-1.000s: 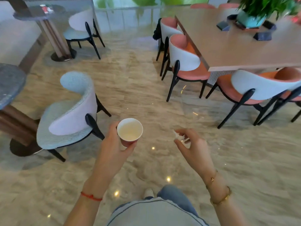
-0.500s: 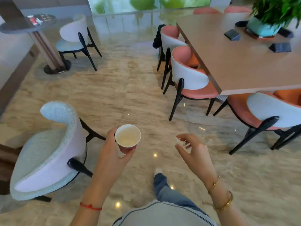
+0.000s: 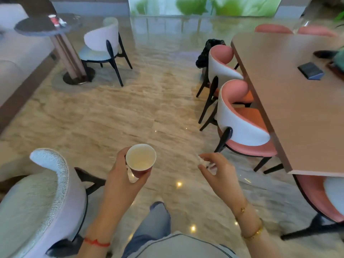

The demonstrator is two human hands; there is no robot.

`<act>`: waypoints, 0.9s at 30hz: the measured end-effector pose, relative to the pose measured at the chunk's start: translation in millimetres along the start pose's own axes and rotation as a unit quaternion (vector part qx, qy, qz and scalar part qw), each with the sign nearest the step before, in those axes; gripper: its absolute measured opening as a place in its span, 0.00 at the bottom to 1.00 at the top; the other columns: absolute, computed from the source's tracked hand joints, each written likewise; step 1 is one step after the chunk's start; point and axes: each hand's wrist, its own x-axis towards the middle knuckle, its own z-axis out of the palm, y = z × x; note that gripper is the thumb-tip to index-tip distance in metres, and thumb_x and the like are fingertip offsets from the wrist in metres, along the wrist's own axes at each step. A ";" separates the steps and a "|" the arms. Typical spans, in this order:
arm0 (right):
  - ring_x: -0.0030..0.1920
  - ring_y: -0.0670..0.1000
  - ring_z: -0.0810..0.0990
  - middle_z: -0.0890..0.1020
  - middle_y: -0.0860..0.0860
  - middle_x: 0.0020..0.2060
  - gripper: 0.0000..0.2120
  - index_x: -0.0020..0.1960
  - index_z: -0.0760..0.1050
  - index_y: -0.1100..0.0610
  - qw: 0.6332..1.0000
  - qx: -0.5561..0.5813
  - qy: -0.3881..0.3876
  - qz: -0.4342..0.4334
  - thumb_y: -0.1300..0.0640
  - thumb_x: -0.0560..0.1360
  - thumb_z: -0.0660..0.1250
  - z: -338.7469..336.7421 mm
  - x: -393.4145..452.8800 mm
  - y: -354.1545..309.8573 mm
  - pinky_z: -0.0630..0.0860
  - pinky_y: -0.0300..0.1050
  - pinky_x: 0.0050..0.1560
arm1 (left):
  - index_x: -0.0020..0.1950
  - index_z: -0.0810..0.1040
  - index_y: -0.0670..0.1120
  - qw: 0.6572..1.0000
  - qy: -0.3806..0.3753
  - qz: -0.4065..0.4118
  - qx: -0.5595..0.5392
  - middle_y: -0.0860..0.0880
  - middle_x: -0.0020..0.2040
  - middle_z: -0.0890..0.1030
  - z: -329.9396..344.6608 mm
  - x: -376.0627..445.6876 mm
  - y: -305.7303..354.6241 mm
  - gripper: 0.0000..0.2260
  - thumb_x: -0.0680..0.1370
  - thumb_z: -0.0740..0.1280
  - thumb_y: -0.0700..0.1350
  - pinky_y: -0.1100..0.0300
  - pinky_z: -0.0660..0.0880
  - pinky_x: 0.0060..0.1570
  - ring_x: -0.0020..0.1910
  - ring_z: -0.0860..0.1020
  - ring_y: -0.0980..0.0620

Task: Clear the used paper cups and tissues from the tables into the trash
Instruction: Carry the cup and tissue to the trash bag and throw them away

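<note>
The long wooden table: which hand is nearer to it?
Right. The right hand, pinching a tissue, is nearer the long wooden table; the left hand, gripping the paper cup, is farther left.

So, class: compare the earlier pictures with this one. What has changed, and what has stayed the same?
The person walked forward: the round table and far chair look nearer. Nothing was picked up or released. The left hand still holds the paper cup; the right hand still pinches the tissue.

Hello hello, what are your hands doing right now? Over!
Left hand holds paper cup. Right hand pinches tissue. Floor ahead open, no trash bin seen.
</note>
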 end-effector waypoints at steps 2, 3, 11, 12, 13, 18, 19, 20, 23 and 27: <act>0.45 0.39 0.76 0.78 0.42 0.46 0.12 0.55 0.77 0.48 1.000 0.010 -0.005 0.007 0.56 0.73 0.71 22.1 74.9 14.2 0.70 0.25 0.45 | 0.65 0.66 0.52 1.000 0.010 -0.018 -0.005 0.57 0.54 0.76 13.2 72.2 -21.7 0.32 0.67 0.78 0.49 0.68 0.72 0.43 0.50 0.76 0.58; 0.45 0.39 0.76 0.78 0.42 0.46 0.12 0.55 0.77 0.48 1.000 0.007 -0.010 0.002 0.56 0.73 0.71 22.2 80.7 13.1 0.70 0.24 0.45 | 0.66 0.66 0.53 1.000 0.006 -0.012 -0.010 0.59 0.54 0.76 12.9 79.6 -20.8 0.32 0.67 0.78 0.49 0.67 0.72 0.44 0.50 0.77 0.59; 0.48 0.38 0.75 0.78 0.44 0.47 0.12 0.56 0.76 0.49 1.000 0.016 -0.006 -0.003 0.56 0.73 0.71 54.2 302.6 10.7 0.68 0.23 0.47 | 0.63 0.64 0.61 1.000 0.006 0.001 -0.020 0.66 0.55 0.74 26.6 302.5 -35.9 0.31 0.67 0.78 0.51 0.77 0.70 0.41 0.52 0.75 0.66; 0.47 0.39 0.75 0.78 0.44 0.47 0.12 0.56 0.76 0.49 1.000 0.015 -0.004 -0.007 0.56 0.73 0.71 56.0 329.3 8.7 0.68 0.23 0.47 | 0.63 0.64 0.63 1.000 0.003 0.006 -0.026 0.66 0.55 0.74 28.8 330.1 -36.6 0.31 0.67 0.78 0.51 0.78 0.70 0.41 0.52 0.75 0.67; 0.47 0.39 0.76 0.78 0.45 0.47 0.12 0.57 0.76 0.50 1.000 0.014 -0.002 -0.006 0.56 0.74 0.70 57.2 353.7 6.8 0.68 0.23 0.47 | 0.62 0.63 0.64 1.000 -0.006 0.011 -0.027 0.67 0.55 0.74 31.1 356.4 -35.9 0.31 0.67 0.77 0.51 0.78 0.70 0.42 0.53 0.74 0.68; 0.47 0.42 0.76 0.78 0.46 0.48 0.13 0.58 0.77 0.51 0.999 0.024 0.022 0.023 0.57 0.74 0.70 62.8 455.7 11.1 0.71 0.28 0.48 | 0.64 0.63 0.63 0.998 -0.051 0.030 -0.012 0.70 0.56 0.72 50.5 475.4 -37.1 0.32 0.67 0.77 0.52 0.77 0.70 0.45 0.56 0.72 0.69; 0.47 0.43 0.76 0.78 0.46 0.48 0.13 0.58 0.77 0.51 0.999 0.021 0.025 0.025 0.57 0.74 0.71 64.3 473.3 14.4 0.71 0.29 0.48 | 0.64 0.63 0.63 0.998 -0.056 0.036 -0.010 0.71 0.56 0.71 55.8 496.7 -38.2 0.32 0.67 0.77 0.52 0.77 0.70 0.45 0.56 0.72 0.70; 0.47 0.43 0.76 0.78 0.46 0.48 0.13 0.58 0.77 0.52 0.999 0.018 0.024 0.030 0.57 0.74 0.71 65.6 490.8 18.1 0.71 0.29 0.48 | 0.65 0.63 0.63 0.997 -0.061 0.038 -0.009 0.71 0.56 0.71 60.7 517.5 -38.8 0.32 0.67 0.77 0.52 0.77 0.70 0.45 0.56 0.71 0.70; 0.47 0.43 0.77 0.78 0.45 0.47 0.13 0.57 0.77 0.52 0.998 0.018 0.023 0.050 0.57 0.73 0.71 69.5 546.4 35.4 0.71 0.29 0.48 | 0.63 0.62 0.64 0.997 -0.065 0.045 -0.005 0.75 0.55 0.70 78.4 578.5 -41.2 0.32 0.67 0.77 0.52 0.78 0.69 0.44 0.55 0.71 0.72; 0.46 0.43 0.77 0.78 0.45 0.47 0.13 0.57 0.77 0.51 0.998 0.021 0.026 0.056 0.57 0.73 0.71 73.6 633.6 66.3 0.75 0.36 0.49 | 0.64 0.64 0.62 0.997 -0.062 0.039 -0.007 0.72 0.54 0.72 111.8 664.8 -46.6 0.31 0.67 0.77 0.51 0.78 0.69 0.45 0.54 0.72 0.71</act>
